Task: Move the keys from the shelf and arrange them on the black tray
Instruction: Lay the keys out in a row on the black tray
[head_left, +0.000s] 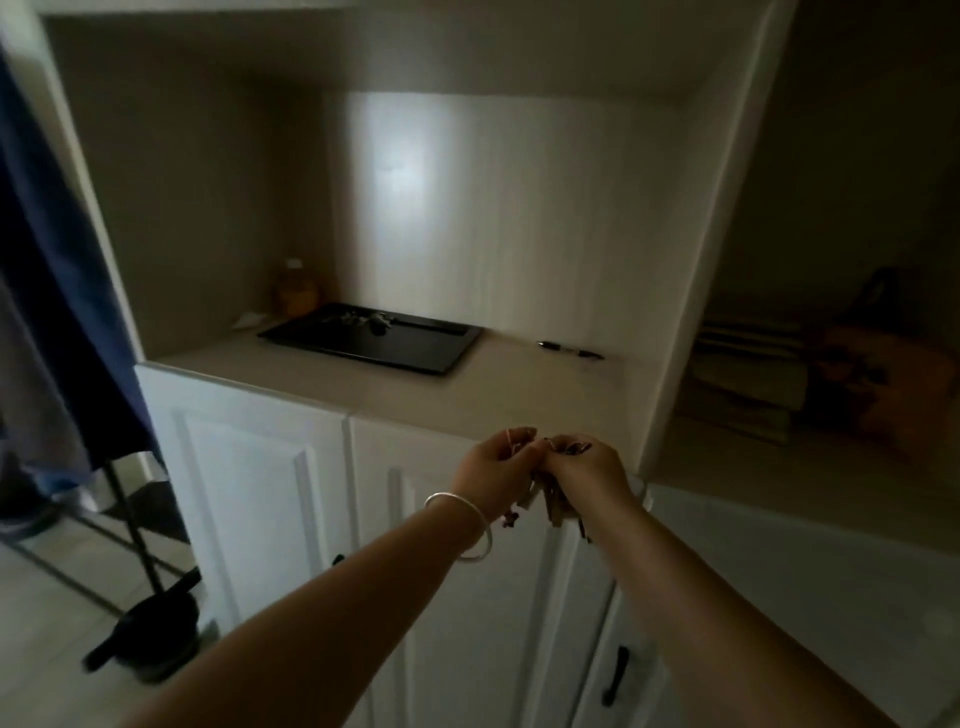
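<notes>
Both hands meet in front of the cabinet's front edge, below the counter. My left hand (496, 465) and my right hand (589, 470) are closed together around a bunch of keys (550, 506) that dangles beneath them; its details are dim. The black tray (415, 345) lies flat on the counter inside the niche, far from my hands, toward the back left. A small cluster of keys (363, 318) rests near the tray's rear edge.
A black pen (570, 349) lies on the counter (467, 395) right of the tray. An orange-filled bottle (295, 291) stands in the back left corner. White cabinet doors (260, 493) are below. A bag (878, 374) sits in the right-hand compartment. Blue cloth (47, 260) hangs at left.
</notes>
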